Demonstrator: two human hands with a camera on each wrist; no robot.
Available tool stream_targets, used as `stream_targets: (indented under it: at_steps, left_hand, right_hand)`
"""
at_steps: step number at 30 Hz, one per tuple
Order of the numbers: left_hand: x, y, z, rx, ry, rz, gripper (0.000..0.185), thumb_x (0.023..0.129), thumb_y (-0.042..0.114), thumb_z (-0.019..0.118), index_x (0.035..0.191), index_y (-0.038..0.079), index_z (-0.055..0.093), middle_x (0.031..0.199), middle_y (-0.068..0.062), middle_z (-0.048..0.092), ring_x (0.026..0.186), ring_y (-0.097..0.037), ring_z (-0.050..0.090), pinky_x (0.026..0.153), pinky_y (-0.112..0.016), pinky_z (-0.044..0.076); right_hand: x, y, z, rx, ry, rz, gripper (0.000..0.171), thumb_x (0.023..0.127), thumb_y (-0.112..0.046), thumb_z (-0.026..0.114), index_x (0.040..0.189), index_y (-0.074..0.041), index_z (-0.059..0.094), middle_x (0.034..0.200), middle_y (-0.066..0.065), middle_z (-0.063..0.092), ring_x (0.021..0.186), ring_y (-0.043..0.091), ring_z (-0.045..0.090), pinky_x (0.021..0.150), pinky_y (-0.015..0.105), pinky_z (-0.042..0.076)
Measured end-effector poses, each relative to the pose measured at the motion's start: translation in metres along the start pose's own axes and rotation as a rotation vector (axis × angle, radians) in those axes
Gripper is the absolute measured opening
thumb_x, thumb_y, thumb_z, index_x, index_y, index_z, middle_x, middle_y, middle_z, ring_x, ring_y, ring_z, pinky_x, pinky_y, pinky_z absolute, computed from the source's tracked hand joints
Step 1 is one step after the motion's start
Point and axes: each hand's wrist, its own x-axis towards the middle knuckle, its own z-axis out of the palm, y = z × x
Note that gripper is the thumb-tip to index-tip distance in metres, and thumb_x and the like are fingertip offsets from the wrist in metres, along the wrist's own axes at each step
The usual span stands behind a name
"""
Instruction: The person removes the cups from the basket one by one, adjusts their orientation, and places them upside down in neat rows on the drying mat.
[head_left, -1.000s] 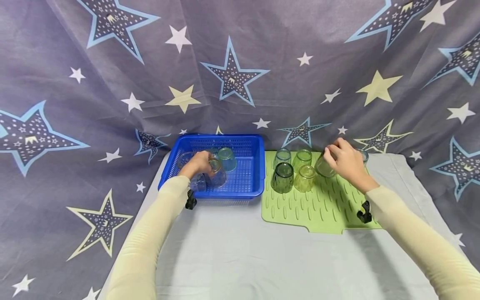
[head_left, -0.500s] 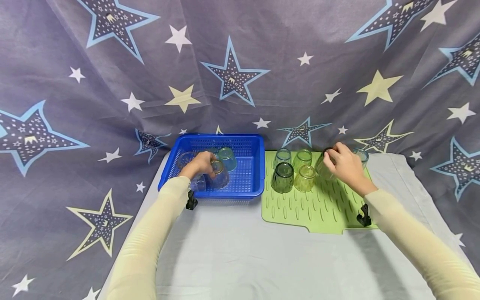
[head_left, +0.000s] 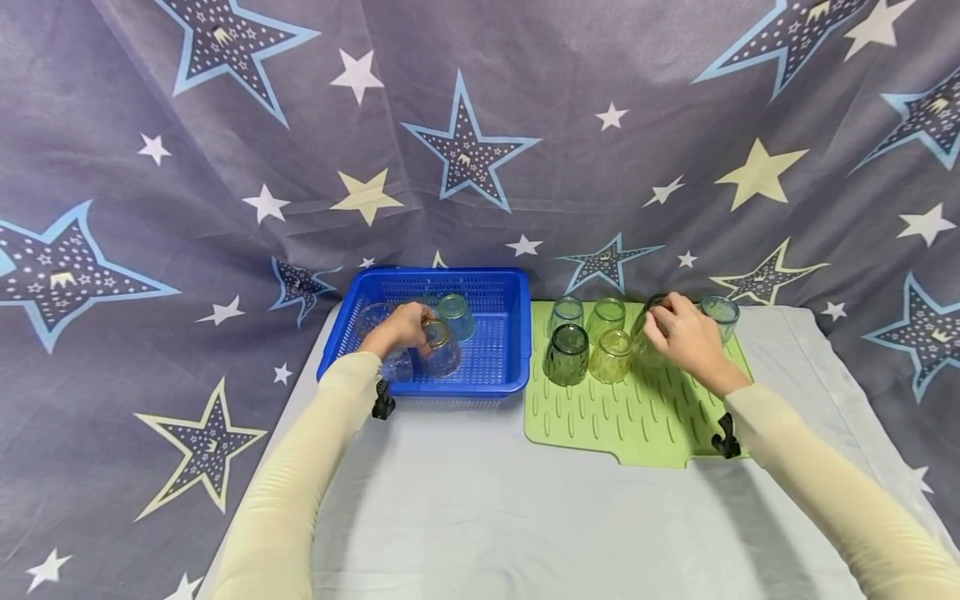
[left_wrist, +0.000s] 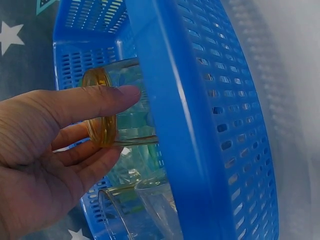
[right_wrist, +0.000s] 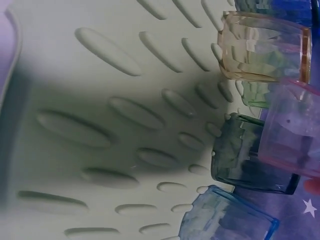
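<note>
Right hand (head_left: 686, 337) has lowered its glass (head_left: 651, 327) onto mat (head_left: 645, 417).

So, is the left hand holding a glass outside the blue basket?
No, the left hand grips a glass with a yellow base inside the blue basket.

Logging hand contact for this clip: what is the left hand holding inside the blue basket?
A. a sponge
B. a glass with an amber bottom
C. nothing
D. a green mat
B: the left hand has thumb and fingers curled round a glass with an amber bottom, inside the blue basket.
</note>
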Motion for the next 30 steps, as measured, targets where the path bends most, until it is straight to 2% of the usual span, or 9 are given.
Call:
stream_targets:
  at_steps: [10, 18, 22, 30]
  left_hand:
    - [0.001, -0.001, 0.002, -0.016, -0.006, -0.004, 0.055, 0.069, -0.009, 0.086, 0.118, -0.004, 0.065, 0.116, -0.021, 0.069, 0.102, -0.033, 0.067, 0.09, -0.044, 0.058]
    - [-0.002, -0.001, -0.001, -0.026, -0.006, 0.019, 0.056, 0.067, -0.007, 0.088, 0.118, -0.004, 0.066, 0.111, -0.02, 0.07, 0.098, -0.031, 0.068, 0.086, -0.04, 0.059]
    - [0.0, -0.003, 0.0, -0.033, -0.009, 0.007, 0.058, 0.07, -0.007, 0.087, 0.123, -0.004, 0.065, 0.116, -0.021, 0.069, 0.103, -0.032, 0.067, 0.09, -0.042, 0.059]
    - [0.001, -0.004, 0.002, -0.01, -0.004, 0.005, 0.059, 0.072, -0.005, 0.087, 0.126, -0.004, 0.063, 0.118, -0.022, 0.068, 0.104, -0.034, 0.066, 0.091, -0.045, 0.058]
  right_hand:
    - [-0.007, 0.001, 0.008, 0.015, 0.028, -0.014, 0.025, 0.091, -0.017, 0.055, 0.082, -0.001, 0.072, 0.082, 0.016, 0.057, 0.063, 0.032, 0.054, 0.043, 0.046, 0.044]
    - [-0.013, 0.001, 0.012, 0.012, 0.033, -0.027, 0.023, 0.09, -0.016, 0.056, 0.081, -0.001, 0.071, 0.081, 0.017, 0.057, 0.06, 0.031, 0.052, 0.037, 0.043, 0.037]
    - [-0.015, 0.001, 0.015, 0.006, 0.032, -0.041, 0.024, 0.09, -0.016, 0.055, 0.08, 0.0, 0.07, 0.08, 0.018, 0.056, 0.059, 0.032, 0.05, 0.035, 0.04, 0.034]
    - [-0.024, 0.001, 0.019, 0.011, -0.017, -0.035, 0.025, 0.091, -0.018, 0.054, 0.08, -0.001, 0.07, 0.081, 0.017, 0.055, 0.062, 0.032, 0.05, 0.035, 0.04, 0.036]
